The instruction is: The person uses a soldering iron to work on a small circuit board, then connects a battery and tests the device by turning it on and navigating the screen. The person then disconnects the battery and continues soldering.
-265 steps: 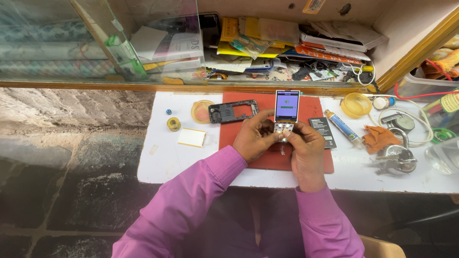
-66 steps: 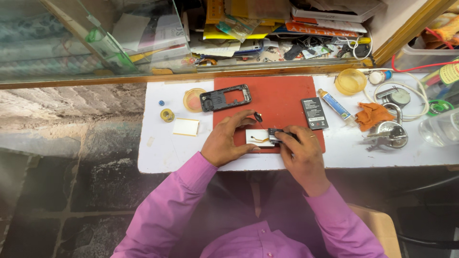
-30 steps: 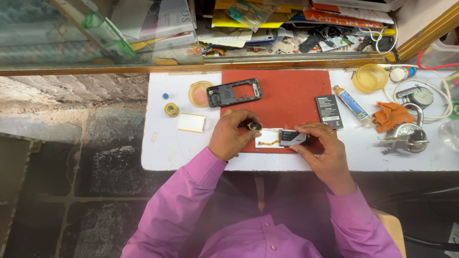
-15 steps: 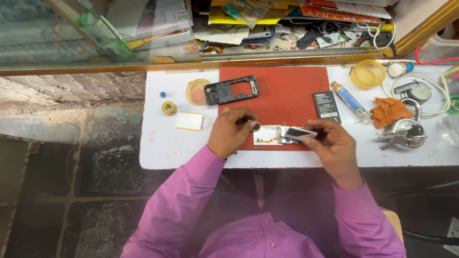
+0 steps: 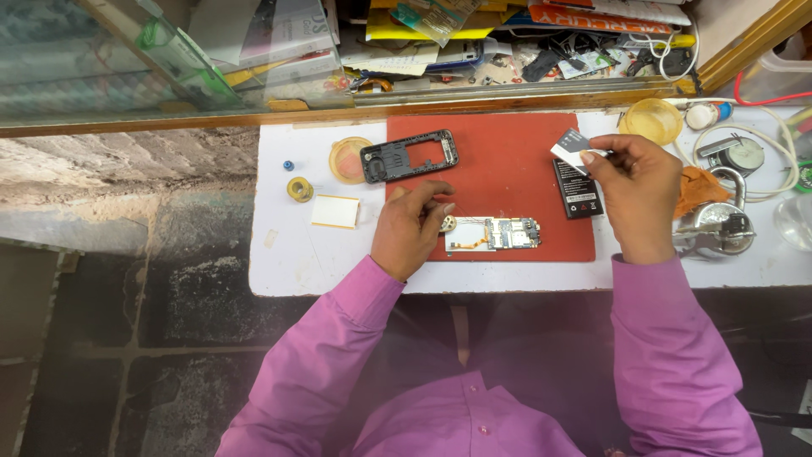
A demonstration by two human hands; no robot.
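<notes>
A bare phone circuit board (image 5: 495, 234) with thin wires lies on the red mat (image 5: 499, 165). My left hand (image 5: 410, 228) rests on the mat at the board's left end, fingertips on a small round part (image 5: 447, 223) wired to it. My right hand (image 5: 630, 190) is raised over the mat's right edge and pinches a small flat screen piece (image 5: 570, 146), white on one face and dark on the other. A black battery (image 5: 576, 189) lies just under that hand. The black phone frame (image 5: 409, 156) sits at the mat's top left.
On the white table (image 5: 296, 254): a yellowish round lid (image 5: 348, 160), a tape roll (image 5: 299, 189), a pale card (image 5: 335, 211), a blue bead (image 5: 288, 165). To the right: a yellow dish (image 5: 650, 120), orange cloth (image 5: 699, 186), metal tool (image 5: 719, 228), white cable (image 5: 782, 161). A cluttered glass-fronted shelf (image 5: 507, 42) runs behind.
My right hand has lifted the small screen piece off the circuit board and carried it up and right. My left hand stays at the board's left end.
</notes>
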